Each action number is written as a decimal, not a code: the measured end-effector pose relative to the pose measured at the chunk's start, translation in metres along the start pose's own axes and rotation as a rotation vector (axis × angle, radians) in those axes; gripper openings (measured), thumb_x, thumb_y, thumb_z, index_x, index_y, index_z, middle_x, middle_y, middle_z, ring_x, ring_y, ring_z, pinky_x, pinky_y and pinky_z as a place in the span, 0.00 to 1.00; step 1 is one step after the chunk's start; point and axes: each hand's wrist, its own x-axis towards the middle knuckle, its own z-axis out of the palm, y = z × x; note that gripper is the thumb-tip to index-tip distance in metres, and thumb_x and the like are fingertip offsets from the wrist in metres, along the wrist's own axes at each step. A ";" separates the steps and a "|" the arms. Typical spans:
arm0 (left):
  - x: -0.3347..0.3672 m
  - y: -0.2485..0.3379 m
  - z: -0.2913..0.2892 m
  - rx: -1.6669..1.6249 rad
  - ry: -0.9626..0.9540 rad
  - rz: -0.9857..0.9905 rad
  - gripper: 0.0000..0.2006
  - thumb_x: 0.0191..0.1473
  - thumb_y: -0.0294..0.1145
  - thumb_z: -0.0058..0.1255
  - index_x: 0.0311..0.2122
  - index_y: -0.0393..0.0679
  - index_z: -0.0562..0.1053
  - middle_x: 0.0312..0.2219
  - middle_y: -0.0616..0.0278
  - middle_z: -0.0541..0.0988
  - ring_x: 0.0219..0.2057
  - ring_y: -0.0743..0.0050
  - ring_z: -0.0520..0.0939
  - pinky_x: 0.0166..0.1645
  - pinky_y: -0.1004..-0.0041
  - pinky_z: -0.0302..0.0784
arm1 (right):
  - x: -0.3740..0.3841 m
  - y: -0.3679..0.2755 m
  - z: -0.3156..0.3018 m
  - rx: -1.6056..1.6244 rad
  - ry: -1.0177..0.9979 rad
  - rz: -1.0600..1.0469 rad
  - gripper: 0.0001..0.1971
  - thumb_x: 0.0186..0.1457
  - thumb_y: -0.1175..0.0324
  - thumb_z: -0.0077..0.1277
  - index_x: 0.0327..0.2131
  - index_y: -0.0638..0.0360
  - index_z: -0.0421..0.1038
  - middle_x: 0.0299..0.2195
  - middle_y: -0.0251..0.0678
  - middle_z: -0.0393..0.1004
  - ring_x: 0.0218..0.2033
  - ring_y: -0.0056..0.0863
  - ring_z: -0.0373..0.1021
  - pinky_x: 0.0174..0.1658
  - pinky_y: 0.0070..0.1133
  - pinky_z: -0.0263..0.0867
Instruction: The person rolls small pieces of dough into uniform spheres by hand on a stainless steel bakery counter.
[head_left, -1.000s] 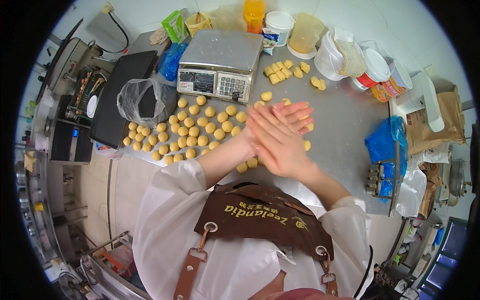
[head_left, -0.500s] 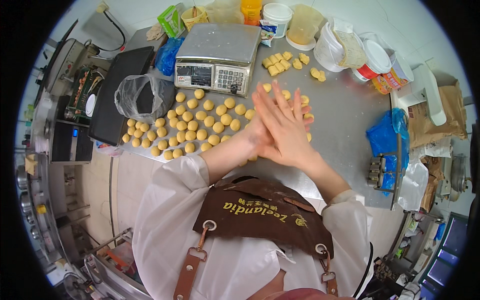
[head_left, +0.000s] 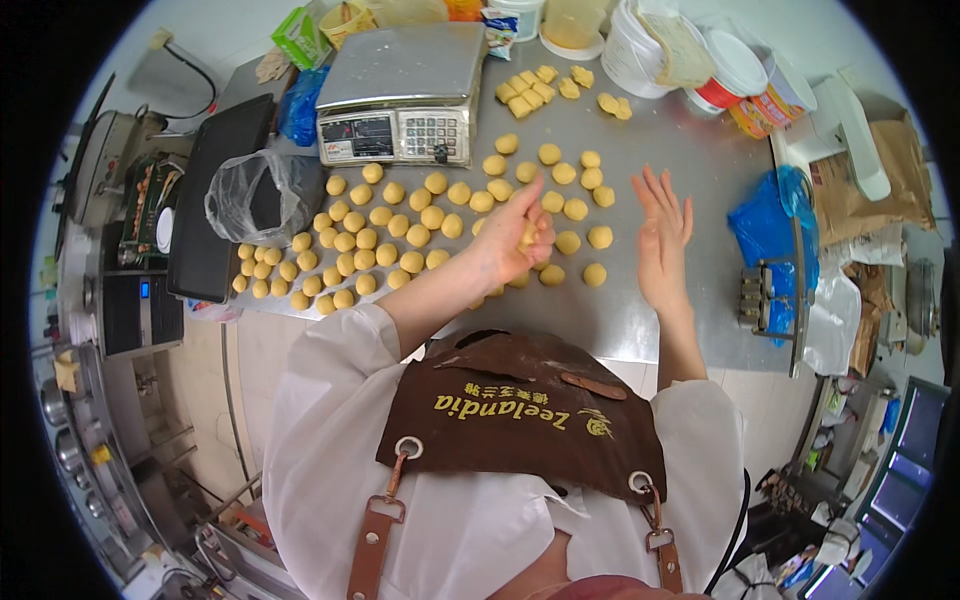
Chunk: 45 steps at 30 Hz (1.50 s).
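Observation:
My left hand (head_left: pixel 514 235) is curled closed above the dough balls, thumb pointing up. Yellow dough shows between its fingers, apparently a dough ball (head_left: pixel 528 236). Apart from it, my right hand (head_left: pixel 664 235) is raised with its fingers stretched out and nothing in it. Many round yellow dough balls (head_left: pixel 599 237) lie spread over the steel table (head_left: pixel 700 330), reaching from the left front edge to the middle. Some lie under my left hand and forearm, partly hidden. Farther back sit several cut, squarish dough pieces (head_left: pixel 523 96) and a few rougher lumps (head_left: pixel 615 106).
A digital scale (head_left: pixel 398 90) stands behind the dough balls. On the left are a clear plastic bag (head_left: pixel 260 195) and a black tray (head_left: pixel 225 150). White tubs (head_left: pixel 640 55) line the back; a blue bag (head_left: pixel 765 220) hangs at the right edge.
My palms, pressed together before, have come apart. My left hand has curled around the dough, and my right hand has moved off to the right. The whole view has shifted slightly.

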 end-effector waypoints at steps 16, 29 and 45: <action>0.031 -0.037 -0.063 0.457 0.192 0.239 0.17 0.63 0.42 0.39 0.47 0.43 0.74 0.46 0.66 0.78 0.51 0.73 0.74 0.58 0.69 0.61 | 0.038 0.119 0.040 0.043 -0.003 0.204 0.19 0.64 0.56 0.44 0.47 0.61 0.73 0.52 0.44 0.73 0.54 0.42 0.68 0.61 0.39 0.53; 0.039 -0.008 -0.079 0.189 0.206 0.167 0.14 0.62 0.41 0.42 0.43 0.42 0.73 0.40 0.59 0.79 0.45 0.66 0.78 0.54 0.66 0.70 | 0.194 0.300 0.137 -0.457 -0.102 0.055 0.28 0.50 0.58 0.59 0.53 0.59 0.67 0.54 0.43 0.69 0.55 0.44 0.64 0.58 0.37 0.59; 0.044 0.029 -0.006 -0.296 -0.170 -0.081 0.26 0.65 0.53 0.36 0.49 0.37 0.71 0.47 0.52 0.76 0.51 0.59 0.76 0.56 0.59 0.71 | 0.057 0.020 0.083 0.120 -0.024 -0.133 0.27 0.49 0.58 0.63 0.50 0.61 0.70 0.47 0.42 0.73 0.51 0.40 0.69 0.56 0.36 0.62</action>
